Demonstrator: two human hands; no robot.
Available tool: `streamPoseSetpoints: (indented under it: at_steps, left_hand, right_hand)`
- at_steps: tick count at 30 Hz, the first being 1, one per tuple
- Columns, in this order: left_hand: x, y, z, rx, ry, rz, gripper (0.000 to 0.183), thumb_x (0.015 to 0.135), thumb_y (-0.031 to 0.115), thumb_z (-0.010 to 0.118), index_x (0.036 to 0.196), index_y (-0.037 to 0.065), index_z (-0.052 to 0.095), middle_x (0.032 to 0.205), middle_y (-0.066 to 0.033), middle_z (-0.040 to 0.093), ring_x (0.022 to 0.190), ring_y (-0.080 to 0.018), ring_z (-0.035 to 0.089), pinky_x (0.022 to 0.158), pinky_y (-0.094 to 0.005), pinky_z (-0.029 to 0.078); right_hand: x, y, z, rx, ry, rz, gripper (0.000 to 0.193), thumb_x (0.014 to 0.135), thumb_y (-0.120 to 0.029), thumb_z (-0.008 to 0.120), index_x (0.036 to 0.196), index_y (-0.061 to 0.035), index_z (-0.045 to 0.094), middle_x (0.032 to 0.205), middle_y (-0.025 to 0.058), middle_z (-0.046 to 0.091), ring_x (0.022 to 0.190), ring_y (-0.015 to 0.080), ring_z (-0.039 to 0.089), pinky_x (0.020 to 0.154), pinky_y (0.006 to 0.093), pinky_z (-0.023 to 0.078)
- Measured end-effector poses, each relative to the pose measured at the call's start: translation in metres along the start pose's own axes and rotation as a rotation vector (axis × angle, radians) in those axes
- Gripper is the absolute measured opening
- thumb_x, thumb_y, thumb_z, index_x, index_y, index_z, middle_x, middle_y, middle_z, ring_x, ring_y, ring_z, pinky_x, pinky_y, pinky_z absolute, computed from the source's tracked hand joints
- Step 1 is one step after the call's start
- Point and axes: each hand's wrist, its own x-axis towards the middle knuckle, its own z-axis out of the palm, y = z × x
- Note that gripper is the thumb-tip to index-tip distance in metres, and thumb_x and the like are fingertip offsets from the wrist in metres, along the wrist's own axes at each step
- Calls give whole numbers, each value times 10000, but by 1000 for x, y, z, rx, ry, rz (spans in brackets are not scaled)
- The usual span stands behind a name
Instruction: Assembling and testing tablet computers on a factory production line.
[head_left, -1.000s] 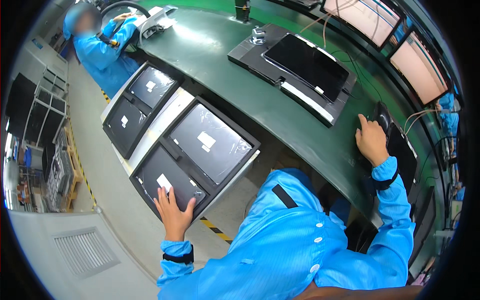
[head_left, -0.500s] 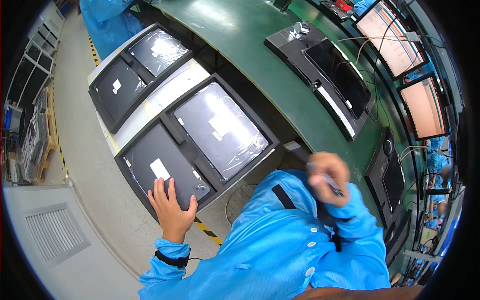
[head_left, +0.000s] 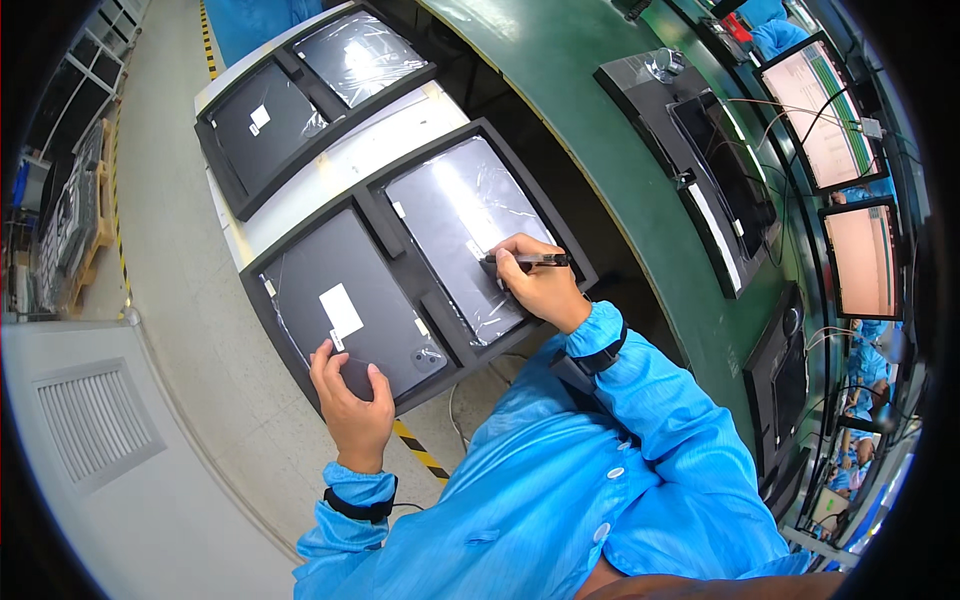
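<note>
My right hand (head_left: 543,285) grips a black pen (head_left: 540,260) over the right tablet (head_left: 430,215), which is wrapped in clear film and carries a small white label (head_left: 474,250). The pen's tip is close to that label; whether it touches, I cannot tell. Fingers apart, my left hand (head_left: 355,405) rests on the lower edge of the left tablet (head_left: 385,310), beside a white label (head_left: 341,311) and a smaller one. That tablet lies back up, its camera bump at the near corner. Both tablets sit in separate recesses of a black foam tray (head_left: 352,200).
Behind stands a second black foam tray (head_left: 290,165) with two more tablets, on a white surface (head_left: 345,140). To the right runs a green bench (head_left: 560,110) with black fixtures (head_left: 690,150) and monitors (head_left: 865,255). A person in a blue smock (head_left: 255,25) is at the far left.
My right hand has swung from beside my body up and left over the right tablet, bringing the pen. My left hand stays on the left tablet. The view has shifted slightly.
</note>
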Motion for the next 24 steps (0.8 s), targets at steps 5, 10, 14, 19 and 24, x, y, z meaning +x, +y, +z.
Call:
streamPoseSetpoints:
  at_steps: [5,10,14,19,24]
  left_hand:
    - [0,-3,-1,-69,24,-6,381,866,25,637,1215,6,487,1432,-224,461,1334,-413,465,1120,-480,384]
    - [-1,-2,1,-77,51,-48,408,841,-56,530,1243,-9,473,1469,-241,420,1373,-430,422,1148,-485,353]
    - [-2,-5,1,-116,47,-59,423,865,-96,461,1282,-23,452,1490,-249,391,1371,-425,425,1119,-474,387]
    - [-2,-9,6,-71,105,-14,468,896,-103,440,1355,-20,405,1497,-240,378,1285,-388,495,1073,-464,436]
    - [-3,-12,5,-74,76,-29,433,906,-78,459,1332,-22,410,1497,-244,352,1286,-404,504,1039,-470,484]
  right_hand:
    - [-3,7,-3,-26,114,-152,163,955,-134,612,952,6,695,732,76,669,671,115,601,619,278,476]
    - [-18,-35,59,30,-277,-243,163,947,-115,621,1021,2,706,874,111,717,777,190,700,714,332,551]
    - [-23,-38,129,81,-431,-389,153,930,-144,661,996,-15,707,836,142,710,733,254,704,658,336,548]
    - [-23,-39,148,64,-414,-319,134,916,-163,668,940,-39,711,786,135,705,695,285,707,610,351,541]
    - [-21,-36,151,-34,-415,-455,122,906,-147,674,939,-37,716,800,133,714,686,278,712,603,350,542]
